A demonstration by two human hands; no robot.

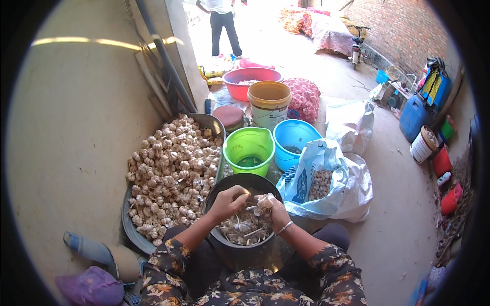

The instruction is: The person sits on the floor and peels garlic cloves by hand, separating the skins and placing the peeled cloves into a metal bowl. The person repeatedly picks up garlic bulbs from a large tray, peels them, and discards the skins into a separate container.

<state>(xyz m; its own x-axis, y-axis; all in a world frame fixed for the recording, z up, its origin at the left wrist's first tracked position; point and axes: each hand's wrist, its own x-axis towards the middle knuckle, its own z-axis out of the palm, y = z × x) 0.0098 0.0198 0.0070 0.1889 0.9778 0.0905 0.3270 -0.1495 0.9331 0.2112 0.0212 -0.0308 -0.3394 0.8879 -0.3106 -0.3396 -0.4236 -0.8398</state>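
Observation:
My right hand [276, 214], with a bangle at the wrist, holds a partly peeled garlic bulb [265, 201] over a round dark tub [245, 246]. My left hand [229, 202] is bent over the same tub, its thumb and forefinger together; whether something small is pinched there I cannot tell. Garlic stalks and papery skins [249, 229] lie in the tub. To the left, a large metal basin [134, 239] is heaped with whole garlic bulbs [172, 164]. A white plastic sack [352, 187] at the right holds loose garlic cloves [320, 184].
Beyond the tub stand a green bucket [249, 143], a blue basin [294, 132], a tan-rimmed bucket [269, 101] and a pink basin [239, 91]. A pink mesh sack [304, 99] is behind them. Pipes [168, 65] lean against the left wall. A person [224, 26] stands farther off.

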